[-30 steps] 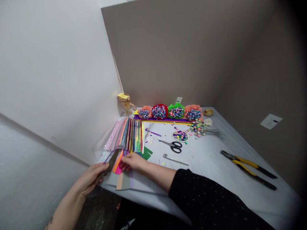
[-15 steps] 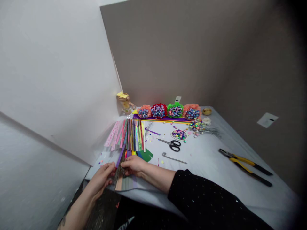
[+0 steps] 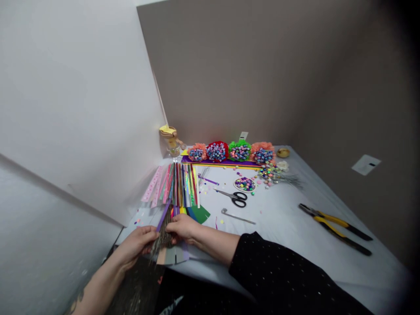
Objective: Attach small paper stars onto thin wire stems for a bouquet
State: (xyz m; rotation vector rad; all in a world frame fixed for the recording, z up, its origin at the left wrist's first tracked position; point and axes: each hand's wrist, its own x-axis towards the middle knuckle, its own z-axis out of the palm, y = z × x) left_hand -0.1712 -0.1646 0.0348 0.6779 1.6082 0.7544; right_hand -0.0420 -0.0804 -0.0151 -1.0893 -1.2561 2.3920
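in the head view i saw the wire bundle left of the scissors and nearer the person; a slack hold might have splayed its thin stems. slanting inward, the left hand had its grip pinching a purple strip; the right hand curled against the wires, its grip unclear.

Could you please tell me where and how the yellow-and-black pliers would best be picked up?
I would grasp the pliers around both long handles, coming from the near right. They lie flat, with the metal head pointing away to the left and the slightly spread handles reaching toward that side.
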